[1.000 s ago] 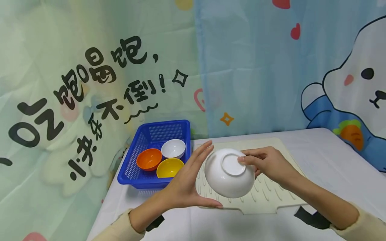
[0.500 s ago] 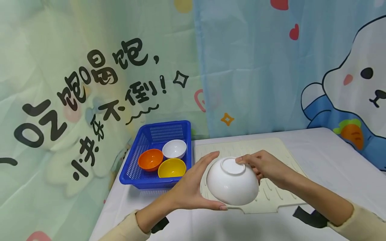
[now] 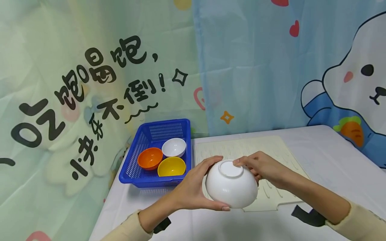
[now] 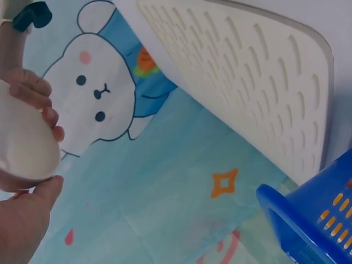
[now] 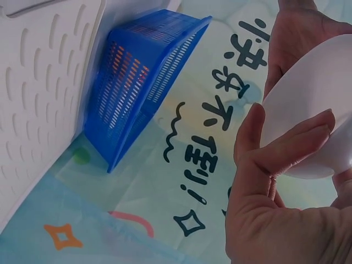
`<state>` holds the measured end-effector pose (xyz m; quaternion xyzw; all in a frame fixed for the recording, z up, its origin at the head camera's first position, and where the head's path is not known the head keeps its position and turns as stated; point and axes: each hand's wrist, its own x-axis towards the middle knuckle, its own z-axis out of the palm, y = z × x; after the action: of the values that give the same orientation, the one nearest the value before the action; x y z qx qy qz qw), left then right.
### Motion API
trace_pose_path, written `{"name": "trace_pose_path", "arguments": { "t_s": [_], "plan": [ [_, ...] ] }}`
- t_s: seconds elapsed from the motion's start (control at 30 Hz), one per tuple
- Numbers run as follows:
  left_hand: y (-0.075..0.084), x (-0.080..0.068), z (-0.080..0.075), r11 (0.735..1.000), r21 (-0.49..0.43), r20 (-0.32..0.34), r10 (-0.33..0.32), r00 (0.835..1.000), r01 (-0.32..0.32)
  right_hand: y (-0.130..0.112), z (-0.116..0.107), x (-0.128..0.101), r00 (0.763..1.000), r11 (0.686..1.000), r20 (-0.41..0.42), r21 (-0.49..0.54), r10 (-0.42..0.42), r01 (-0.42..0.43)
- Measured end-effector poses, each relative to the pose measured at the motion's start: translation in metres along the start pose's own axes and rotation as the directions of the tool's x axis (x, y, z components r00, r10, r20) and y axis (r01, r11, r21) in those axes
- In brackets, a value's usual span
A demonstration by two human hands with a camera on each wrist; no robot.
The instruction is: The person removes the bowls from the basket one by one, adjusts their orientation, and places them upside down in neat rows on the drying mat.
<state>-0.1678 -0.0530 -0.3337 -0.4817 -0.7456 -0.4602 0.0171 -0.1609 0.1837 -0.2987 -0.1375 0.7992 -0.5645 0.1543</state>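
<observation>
A white bowl (image 3: 232, 190), tipped over with its foot ring up and toward the head camera, is held between both hands above the front of a cream ribbed mat (image 3: 241, 144). My left hand (image 3: 193, 189) grips its left side, thumb along the lower edge and fingers behind the upper left. From the right, my right hand (image 3: 265, 167) holds it with the thumb on the foot ring and the other fingers curled behind the wall. The left wrist view shows the bowl (image 4: 27, 137) between both hands. Its inside is hidden in the head view.
A blue plastic basket (image 3: 144, 182) stands left of the mat on a white-covered table (image 3: 325, 157). Inside it are an orange bowl (image 3: 149, 158), a yellow bowl (image 3: 172, 166) and another white bowl (image 3: 174, 147). A printed curtain (image 3: 256, 67) hangs behind.
The held bowl has come down a little and its foot ring has tilted upward. My left hand has closed in from beside the bowl onto its side. The basket's bowls have stayed put.
</observation>
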Motion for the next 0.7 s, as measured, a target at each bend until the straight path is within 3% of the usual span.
{"name": "trace_pose_path", "arguments": {
  "t_s": [0.53, 0.7],
  "plan": [
    [-0.003, 0.0025, 0.0027, 1.0, -0.024, -0.042, 0.007, 0.999, -0.008, -0.0012, -0.003, -0.0035, 0.999, 0.999, 0.007, -0.022, 0.039, -0.039],
    [-0.0046, 0.0033, 0.0037, 0.999, -0.002, -0.07, 0.041, 0.997, -0.041, -0.0031, 0.0004, -0.009, 0.997, 0.995, -0.058, -0.082, 0.043, -0.048]
  ]
}}
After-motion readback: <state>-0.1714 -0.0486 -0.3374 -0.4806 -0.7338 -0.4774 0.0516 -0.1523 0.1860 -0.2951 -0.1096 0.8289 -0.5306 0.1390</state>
